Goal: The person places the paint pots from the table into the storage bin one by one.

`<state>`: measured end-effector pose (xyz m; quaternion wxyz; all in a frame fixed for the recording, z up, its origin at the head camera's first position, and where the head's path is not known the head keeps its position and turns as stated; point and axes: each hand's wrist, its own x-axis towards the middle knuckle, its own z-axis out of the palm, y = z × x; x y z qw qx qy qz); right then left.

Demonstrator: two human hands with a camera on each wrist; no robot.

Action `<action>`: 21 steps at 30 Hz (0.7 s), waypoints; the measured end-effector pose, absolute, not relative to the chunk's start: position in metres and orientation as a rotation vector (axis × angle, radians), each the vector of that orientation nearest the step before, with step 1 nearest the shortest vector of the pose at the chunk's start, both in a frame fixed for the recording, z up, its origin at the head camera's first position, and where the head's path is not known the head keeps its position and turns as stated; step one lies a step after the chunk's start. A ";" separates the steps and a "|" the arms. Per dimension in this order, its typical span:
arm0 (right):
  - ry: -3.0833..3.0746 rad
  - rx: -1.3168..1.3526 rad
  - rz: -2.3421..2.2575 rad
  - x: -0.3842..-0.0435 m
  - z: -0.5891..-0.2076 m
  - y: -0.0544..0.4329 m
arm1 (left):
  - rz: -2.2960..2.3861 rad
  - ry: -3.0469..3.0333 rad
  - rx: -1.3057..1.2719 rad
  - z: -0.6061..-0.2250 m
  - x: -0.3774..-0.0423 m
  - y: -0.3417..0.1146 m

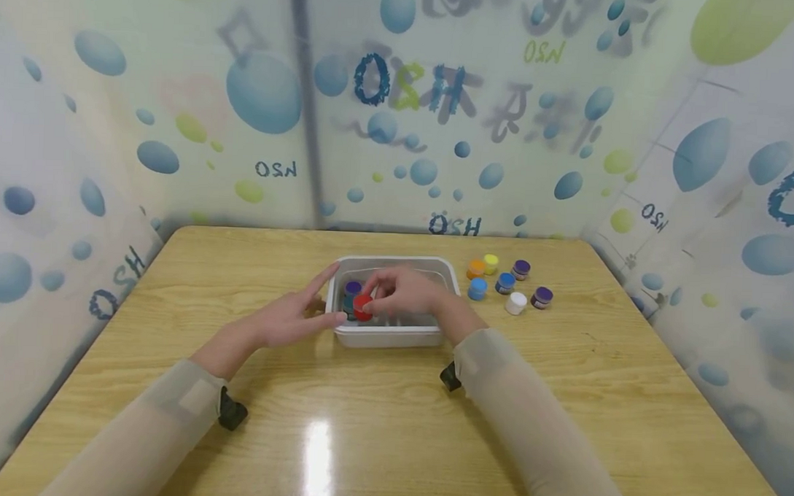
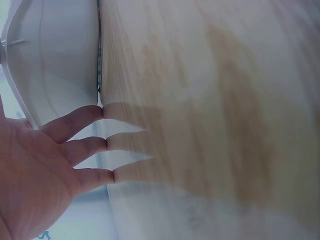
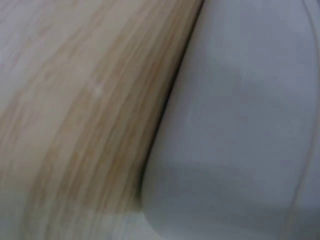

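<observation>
A white plastic bin (image 1: 390,340) stands at the middle of the table. My right hand (image 1: 410,288) reaches into it, pinching a small jar with a red lid (image 1: 363,308) between thumb and fingers near the left end. A purple-lidded jar (image 1: 352,288) sits just behind the red one, and a dark greenish jar is partly hidden there. My left hand (image 1: 288,320) lies along the bin's left end with straight, spread fingers. In the left wrist view, this hand's fingertips (image 2: 106,176) touch the tabletop beside the bin wall (image 2: 65,65). The right wrist view shows only bin wall (image 3: 240,130) and table.
Right of the bin stand several small paint jars: orange (image 1: 476,269), yellow (image 1: 490,263), light blue (image 1: 477,288), blue (image 1: 505,282), white (image 1: 516,303) and two purple-lidded ones. Patterned curtains (image 1: 400,160) enclose the wooden table (image 1: 378,422).
</observation>
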<state>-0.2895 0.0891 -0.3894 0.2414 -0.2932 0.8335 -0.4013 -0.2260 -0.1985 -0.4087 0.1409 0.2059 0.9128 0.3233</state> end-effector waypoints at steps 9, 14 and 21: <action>2.324 -0.797 -0.904 -0.290 -0.393 0.086 | 0.931 2.636 0.605 -0.408 -0.226 -0.200; 2.345 -0.803 -0.857 -0.290 -0.395 0.084 | 0.923 2.636 0.614 -0.407 -0.227 -0.201; 2.323 -0.802 -0.875 -0.288 -0.394 0.084 | 0.934 2.627 0.606 -0.407 -0.226 -0.200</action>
